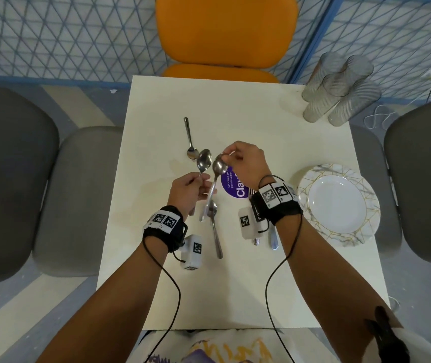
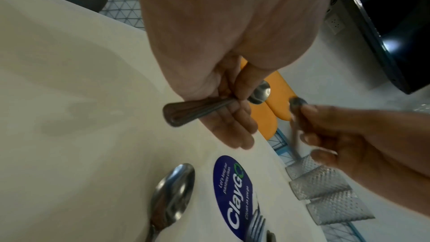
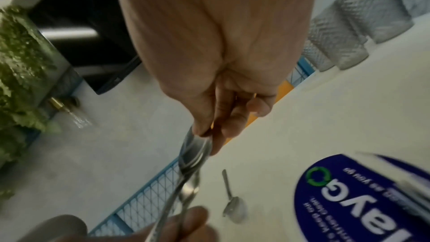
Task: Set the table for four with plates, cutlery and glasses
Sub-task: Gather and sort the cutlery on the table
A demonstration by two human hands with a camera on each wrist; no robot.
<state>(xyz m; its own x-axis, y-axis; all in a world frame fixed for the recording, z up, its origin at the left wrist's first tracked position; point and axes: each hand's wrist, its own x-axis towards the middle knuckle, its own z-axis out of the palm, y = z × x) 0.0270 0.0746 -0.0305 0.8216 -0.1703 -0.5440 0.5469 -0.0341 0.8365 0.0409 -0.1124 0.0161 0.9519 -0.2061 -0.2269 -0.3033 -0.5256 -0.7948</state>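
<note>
My left hand (image 1: 196,180) grips the handle of a spoon (image 1: 204,161) whose bowl points away from me; the left wrist view shows that handle (image 2: 193,111) across my curled fingers. My right hand (image 1: 228,157) pinches a second spoon (image 1: 219,165) by its bowl, and the handle hangs down towards me. The right wrist view shows that bowl (image 3: 195,150) between my fingertips. Both hands hover over the middle of the cream table (image 1: 235,284). Two more spoons lie flat, one further away (image 1: 189,137) and one nearer (image 1: 215,231).
Marble-rimmed plates (image 1: 314,176) sit at the right edge. Several ribbed glasses (image 1: 340,90) stand at the far right corner. A fork (image 1: 255,241) and a knife (image 1: 274,239) lie under my right wrist beside a blue sticker (image 1: 232,188). An orange chair (image 1: 225,30) and grey chairs (image 1: 12,179) surround the table.
</note>
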